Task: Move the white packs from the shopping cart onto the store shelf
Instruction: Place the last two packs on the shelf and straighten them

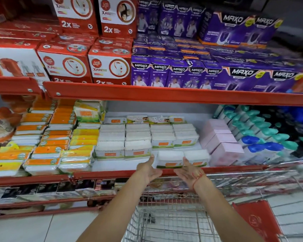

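Observation:
Several white packs with orange labels lie in rows on the middle store shelf (129,171). Two of them sit at the shelf's front edge: one white pack (170,159) between my hands and a second white pack (197,158) just right of it. My left hand (148,169) is open, fingers reaching to the left side of the front pack. My right hand (189,172), with a red thread on the wrist, is open at that pack's right side. Neither hand holds anything. The wire shopping cart (164,224) stands below my arms; no white packs show in it.
Orange and yellow packs (47,145) fill the shelf to the left, pink boxes (220,140) and blue and teal capped bottles (262,140) to the right. Red boxes (68,63) and purple boxes (182,74) line the upper shelf. A red cart flap (257,222) is at lower right.

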Action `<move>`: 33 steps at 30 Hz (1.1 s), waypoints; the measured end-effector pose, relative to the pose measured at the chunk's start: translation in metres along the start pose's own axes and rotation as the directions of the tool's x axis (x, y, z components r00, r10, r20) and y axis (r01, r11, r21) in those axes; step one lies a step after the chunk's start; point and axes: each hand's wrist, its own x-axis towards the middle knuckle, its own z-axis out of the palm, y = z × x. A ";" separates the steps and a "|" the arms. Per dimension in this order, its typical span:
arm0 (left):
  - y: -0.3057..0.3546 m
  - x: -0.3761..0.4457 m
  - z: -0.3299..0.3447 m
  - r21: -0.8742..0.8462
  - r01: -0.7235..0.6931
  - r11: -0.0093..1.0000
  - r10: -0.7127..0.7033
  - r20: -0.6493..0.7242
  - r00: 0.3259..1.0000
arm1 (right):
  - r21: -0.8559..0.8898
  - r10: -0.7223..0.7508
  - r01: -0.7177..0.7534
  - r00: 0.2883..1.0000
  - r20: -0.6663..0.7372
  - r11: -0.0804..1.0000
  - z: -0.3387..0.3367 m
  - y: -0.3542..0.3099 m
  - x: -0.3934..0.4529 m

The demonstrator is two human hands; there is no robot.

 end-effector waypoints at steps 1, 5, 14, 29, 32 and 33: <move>-0.005 0.004 0.010 0.017 0.010 1.000 -0.010 0.016 1.000 | -0.010 -0.026 0.026 0.998 -0.049 1.000 -0.012 -0.008 0.003; -0.018 0.016 0.042 -0.007 0.025 1.000 -0.025 0.024 0.999 | 0.031 -0.110 0.117 0.978 -0.175 0.993 -0.041 -0.036 0.015; 0.008 0.030 0.056 -0.112 -0.061 0.992 0.050 -0.102 0.994 | 0.021 -0.076 0.077 0.996 -0.041 0.997 -0.034 -0.064 0.047; 0.024 0.026 0.049 0.119 -0.150 0.981 0.158 -0.062 0.985 | -0.444 -0.185 0.145 0.982 -0.048 0.884 -0.013 -0.070 0.041; 0.032 0.004 0.022 0.297 -0.462 0.836 0.489 -0.019 0.872 | -0.835 -0.567 0.388 0.816 0.114 0.390 0.001 -0.052 0.018; 0.041 -0.002 0.004 0.370 -0.596 0.713 0.642 -0.002 0.767 | -0.867 -0.681 0.469 0.692 0.240 0.171 0.014 -0.044 0.012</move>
